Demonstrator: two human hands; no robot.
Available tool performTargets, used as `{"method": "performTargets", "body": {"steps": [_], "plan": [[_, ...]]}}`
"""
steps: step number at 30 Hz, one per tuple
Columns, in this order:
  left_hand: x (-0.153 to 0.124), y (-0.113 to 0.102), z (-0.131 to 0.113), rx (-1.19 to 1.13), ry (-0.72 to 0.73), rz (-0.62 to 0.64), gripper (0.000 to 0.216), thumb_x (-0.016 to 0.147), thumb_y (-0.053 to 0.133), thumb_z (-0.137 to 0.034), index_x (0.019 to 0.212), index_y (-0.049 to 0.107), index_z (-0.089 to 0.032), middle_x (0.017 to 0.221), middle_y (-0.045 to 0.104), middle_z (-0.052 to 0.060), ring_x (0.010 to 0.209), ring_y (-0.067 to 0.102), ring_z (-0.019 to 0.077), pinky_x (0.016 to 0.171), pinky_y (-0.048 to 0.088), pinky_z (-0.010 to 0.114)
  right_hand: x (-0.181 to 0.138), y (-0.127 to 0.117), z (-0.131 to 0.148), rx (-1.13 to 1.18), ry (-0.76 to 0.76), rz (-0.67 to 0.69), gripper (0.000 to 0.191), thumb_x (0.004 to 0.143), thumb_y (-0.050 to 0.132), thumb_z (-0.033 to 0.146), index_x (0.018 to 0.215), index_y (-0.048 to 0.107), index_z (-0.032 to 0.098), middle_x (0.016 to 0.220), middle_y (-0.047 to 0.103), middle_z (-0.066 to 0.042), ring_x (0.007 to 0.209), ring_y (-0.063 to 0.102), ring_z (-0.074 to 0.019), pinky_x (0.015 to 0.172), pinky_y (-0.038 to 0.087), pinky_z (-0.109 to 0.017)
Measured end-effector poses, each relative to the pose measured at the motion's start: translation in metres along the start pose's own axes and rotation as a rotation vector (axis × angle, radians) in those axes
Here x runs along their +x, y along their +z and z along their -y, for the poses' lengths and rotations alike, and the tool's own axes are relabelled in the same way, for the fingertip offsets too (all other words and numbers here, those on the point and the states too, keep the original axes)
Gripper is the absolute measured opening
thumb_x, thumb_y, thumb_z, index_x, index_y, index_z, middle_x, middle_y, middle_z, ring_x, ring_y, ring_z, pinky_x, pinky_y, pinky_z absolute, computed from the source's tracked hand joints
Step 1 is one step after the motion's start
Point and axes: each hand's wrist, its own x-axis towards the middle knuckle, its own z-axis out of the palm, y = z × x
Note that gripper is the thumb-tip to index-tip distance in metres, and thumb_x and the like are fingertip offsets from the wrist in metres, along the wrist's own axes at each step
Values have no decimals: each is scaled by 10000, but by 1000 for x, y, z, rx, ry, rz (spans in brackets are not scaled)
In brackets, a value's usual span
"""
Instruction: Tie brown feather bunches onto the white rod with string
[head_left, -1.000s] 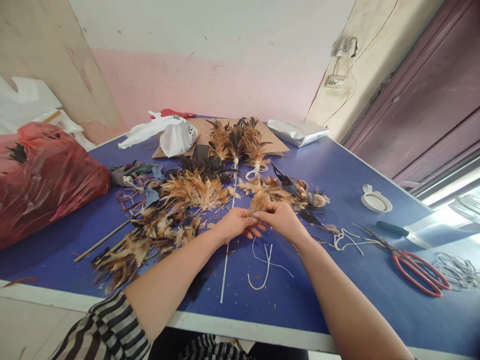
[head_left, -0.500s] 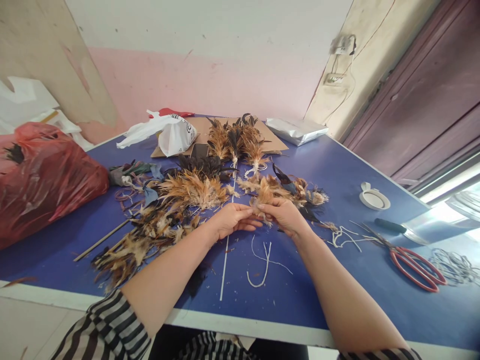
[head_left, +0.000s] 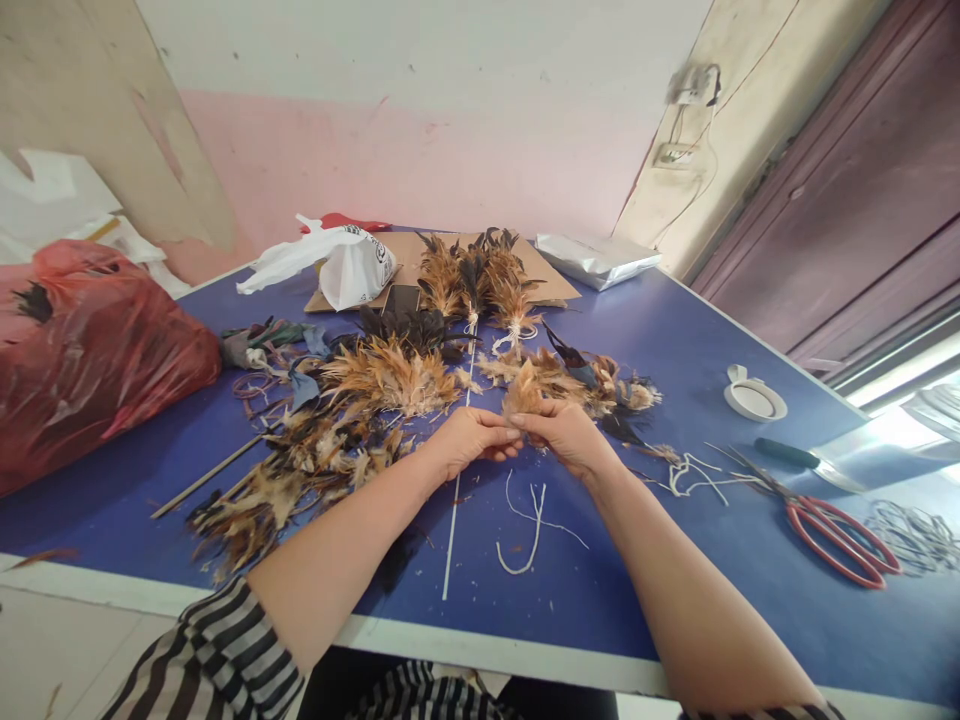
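My left hand (head_left: 469,442) and right hand (head_left: 566,432) meet fingertip to fingertip, both pinched on a small tan feather tuft (head_left: 525,390) above the middle of the blue table (head_left: 675,330). Loose white string (head_left: 529,520) lies just below them, red scissors (head_left: 832,535) off to my right, a red bag (head_left: 90,350) at the left, and a pink wall (head_left: 420,170) stands behind.

A worker's bare forearms extend from short black-and-white striped sleeves (head_left: 217,660), the same striped fabric showing at the torso; both hands ungloved.
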Motion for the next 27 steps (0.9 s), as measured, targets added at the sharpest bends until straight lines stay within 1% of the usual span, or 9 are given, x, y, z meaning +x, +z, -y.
{"method": "performTargets", "body": {"steps": [4,7,9,12,14,17,19,24,27], "plan": [[0,2,-1,-61,-16,-31,261,562,750,-284,716,673,-88,688,654,77,585,588,93,538,445,186,-1,-1,3,-35,-22,-23,263,608,671,394,659,622,140,508,511,32,452,377,-67,450,273,-222],[2,1,-4,-201,-18,-99,210,597,734,-224,748,666,-95,732,659,74,624,604,100,512,436,162,-2,-6,9,-148,-62,-44,310,633,648,410,799,627,149,578,536,23,485,406,-80,479,309,-227],[3,-1,-5,-318,-35,-122,168,626,713,-180,765,660,-103,774,664,72,652,613,106,521,446,165,-4,-8,12,-338,-123,-72,364,612,668,407,873,617,158,656,563,6,533,446,-97,516,342,-236],[4,-2,-4,-425,-67,-108,147,655,689,-159,792,657,-116,826,671,73,690,622,114,562,465,183,-7,-5,15,-705,-292,-118,364,609,680,376,902,596,177,762,580,-17,614,490,-124,576,361,-248],[3,-1,-2,-434,-72,-87,163,657,691,-165,812,661,-121,834,673,74,694,621,112,588,468,189,-10,-1,15,-912,-386,-150,328,644,657,347,921,576,190,810,580,-30,676,511,-144,606,354,-251],[2,3,1,-409,-58,-66,184,642,707,-187,809,669,-119,836,675,75,676,613,102,631,471,204,-12,4,14,-1084,-417,-207,252,693,606,319,906,552,196,806,576,-36,704,522,-157,598,334,-246],[2,4,2,-385,-40,-71,205,631,717,-207,809,674,-116,850,675,80,682,611,102,661,471,215,-12,6,14,-1106,-411,-238,212,706,586,314,878,541,197,779,575,-29,688,524,-153,582,324,-241],[1,6,1,-320,17,-105,231,611,728,-225,797,677,-97,846,678,95,697,609,113,696,467,236,-12,8,13,-1049,-374,-284,197,704,575,325,854,552,199,762,601,-18,660,529,-146,568,326,-239],[1,7,-1,-307,39,-133,214,621,719,-225,781,675,-91,856,678,104,737,619,130,690,466,229,-10,-5,15,-1003,-314,-190,206,673,605,344,826,602,206,739,622,-11,651,538,-149,562,335,-239]]}}
